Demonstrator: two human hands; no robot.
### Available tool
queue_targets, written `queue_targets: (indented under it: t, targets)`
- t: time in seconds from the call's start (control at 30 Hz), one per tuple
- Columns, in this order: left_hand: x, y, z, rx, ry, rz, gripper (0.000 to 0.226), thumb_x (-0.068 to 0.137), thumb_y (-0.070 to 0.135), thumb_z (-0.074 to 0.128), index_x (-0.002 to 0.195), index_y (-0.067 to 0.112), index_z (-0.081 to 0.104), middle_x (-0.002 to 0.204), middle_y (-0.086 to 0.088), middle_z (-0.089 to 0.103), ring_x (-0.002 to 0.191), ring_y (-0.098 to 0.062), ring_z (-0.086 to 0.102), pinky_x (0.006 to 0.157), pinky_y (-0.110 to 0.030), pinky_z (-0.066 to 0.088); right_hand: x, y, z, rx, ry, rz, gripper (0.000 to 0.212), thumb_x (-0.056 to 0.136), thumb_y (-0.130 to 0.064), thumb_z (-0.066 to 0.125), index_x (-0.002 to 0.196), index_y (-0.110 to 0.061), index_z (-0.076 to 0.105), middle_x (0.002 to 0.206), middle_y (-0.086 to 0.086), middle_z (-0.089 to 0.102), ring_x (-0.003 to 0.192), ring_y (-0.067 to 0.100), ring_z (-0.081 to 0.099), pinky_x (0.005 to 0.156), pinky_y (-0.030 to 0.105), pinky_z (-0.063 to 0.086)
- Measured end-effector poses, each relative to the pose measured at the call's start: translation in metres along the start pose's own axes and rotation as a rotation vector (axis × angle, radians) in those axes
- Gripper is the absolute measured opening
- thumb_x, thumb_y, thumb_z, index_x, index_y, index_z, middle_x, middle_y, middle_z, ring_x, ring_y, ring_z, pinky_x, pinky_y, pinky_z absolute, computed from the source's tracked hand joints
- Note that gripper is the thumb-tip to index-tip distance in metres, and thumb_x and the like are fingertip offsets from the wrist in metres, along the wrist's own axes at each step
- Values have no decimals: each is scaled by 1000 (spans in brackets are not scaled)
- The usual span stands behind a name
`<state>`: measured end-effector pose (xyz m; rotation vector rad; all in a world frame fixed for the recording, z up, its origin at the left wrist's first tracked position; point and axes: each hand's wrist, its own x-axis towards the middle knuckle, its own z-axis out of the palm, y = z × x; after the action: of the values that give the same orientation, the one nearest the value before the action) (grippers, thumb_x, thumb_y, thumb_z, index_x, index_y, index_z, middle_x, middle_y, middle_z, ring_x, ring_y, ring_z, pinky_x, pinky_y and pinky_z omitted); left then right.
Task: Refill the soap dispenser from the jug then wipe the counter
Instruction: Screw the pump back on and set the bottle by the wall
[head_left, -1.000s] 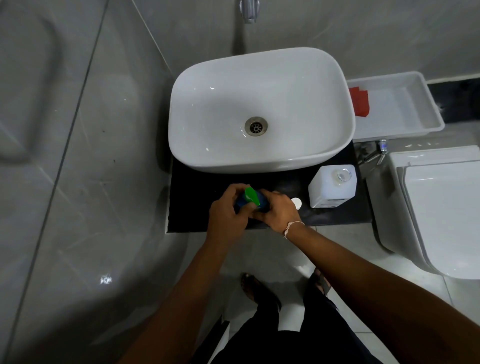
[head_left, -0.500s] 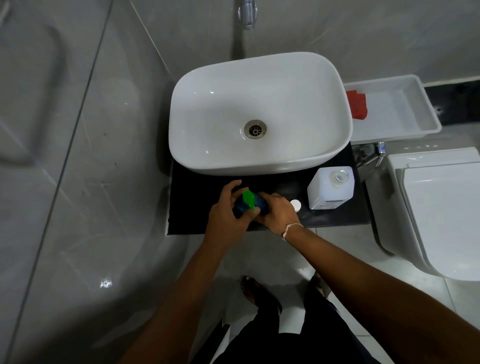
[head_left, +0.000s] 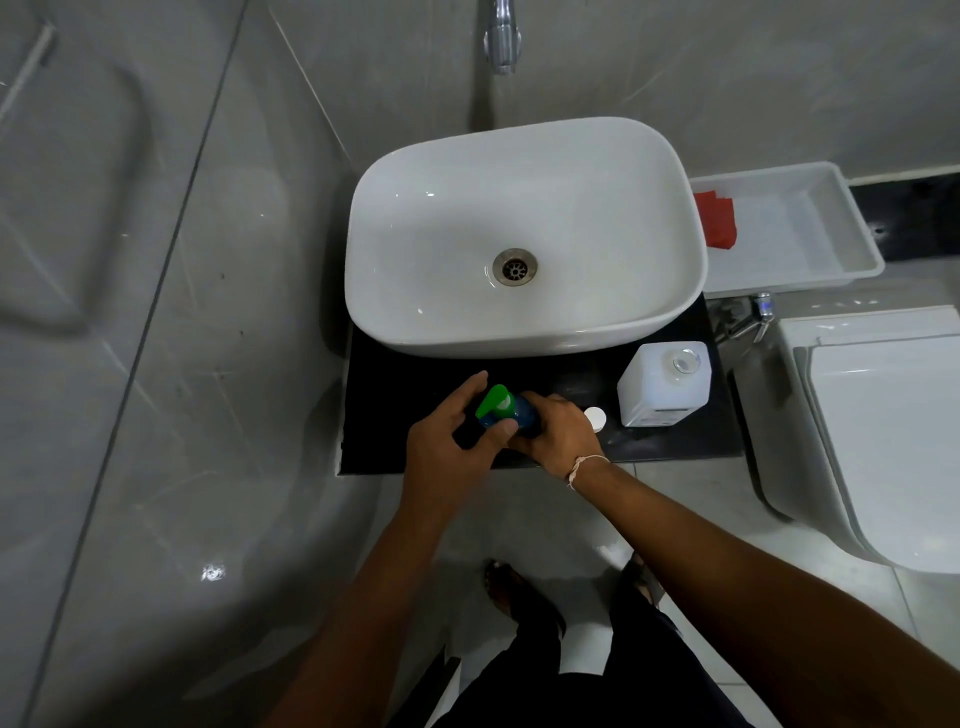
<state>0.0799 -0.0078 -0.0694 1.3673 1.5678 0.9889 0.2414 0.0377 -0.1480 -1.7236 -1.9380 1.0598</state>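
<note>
Both hands close around a blue soap dispenser (head_left: 514, 413) with a green pump on the black counter (head_left: 395, 415) before a white basin (head_left: 524, 234): left hand (head_left: 449, 441) at the pump, right hand (head_left: 558, 434) gripping the body. The uncapped jug (head_left: 664, 384) stands just right, its white cap (head_left: 595, 417) between.

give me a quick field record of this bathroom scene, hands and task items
left hand: gripping the soap dispenser
right hand: gripping the same dispenser
pump head: green, on the dispenser
jug: upright on the black counter, cap off
white cap: on counter beside jug
red cloth: in white tray
sink: empty
</note>
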Motion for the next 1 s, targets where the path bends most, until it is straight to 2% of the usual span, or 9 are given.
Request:
queue_targets:
  t: [0.1, 0.2, 0.4, 0.57, 0.7, 0.83, 0.9, 1.0]
  targets:
    - [-5, 6, 6, 30, 154, 6, 45, 83, 36, 79, 124, 18, 70, 116, 9, 74, 108, -4, 71, 93, -30, 60, 0, 1, 1, -2, 0, 13, 58, 69, -47, 82, 120, -30, 59, 99, 8, 65, 90, 27, 63, 76, 34, 53]
    - [-8, 13, 14, 112, 276, 54, 32, 88, 31, 76, 116, 15, 75, 106, 9, 75, 98, -2, 73, 85, -26, 62, 0, 1, 2, -3, -2, 15, 58, 70, -46, 82, 121, -31, 59, 99, 8, 65, 90, 27, 64, 76, 34, 53]
    - [-16, 21, 26, 83, 385, -1, 32, 87, 40, 75, 112, 20, 77, 96, 18, 75, 87, 6, 71, 76, -21, 61, 1, 2, 3, -7, 4, 27, 58, 72, -46, 80, 123, -29, 59, 101, 9, 65, 90, 28, 64, 78, 36, 54]
    - [-19, 29, 38, 112, 485, -29, 42, 85, 51, 70, 112, 20, 77, 91, 21, 72, 74, 14, 64, 69, -25, 62, 0, 1, 3, -5, 7, 29, 57, 73, -41, 78, 124, -27, 59, 103, 12, 66, 92, 31, 65, 80, 40, 55]
    - [-21, 28, 44, 102, 517, -41, 46, 85, 53, 67, 111, 17, 77, 93, 3, 80, 81, -4, 73, 72, -35, 64, 0, 1, 3, 6, 15, 21, 54, 74, -39, 78, 123, -26, 60, 102, 12, 66, 91, 30, 65, 78, 39, 55]
    - [-21, 26, 43, 145, 505, -37, 44, 86, 51, 71, 114, 18, 76, 95, 1, 80, 84, -8, 75, 72, -33, 64, 0, 0, 2, -1, 7, 27, 54, 74, -40, 77, 123, -28, 59, 101, 11, 65, 91, 30, 65, 78, 36, 54]
    - [-22, 20, 36, 142, 473, -31, 47, 89, 53, 62, 122, 21, 72, 110, 1, 78, 98, -9, 73, 83, -30, 61, 0, 0, 1, -8, -2, 31, 55, 72, -42, 78, 122, -29, 59, 101, 9, 65, 91, 30, 64, 77, 33, 52]
    - [-27, -9, 8, 277, 379, 1, 44, 97, 34, 53, 137, 19, 59, 137, -2, 65, 127, -15, 61, 102, -32, 52, 2, -1, 1, -22, -23, 27, 58, 70, -45, 81, 121, -29, 60, 100, 10, 64, 93, 31, 64, 78, 32, 50]
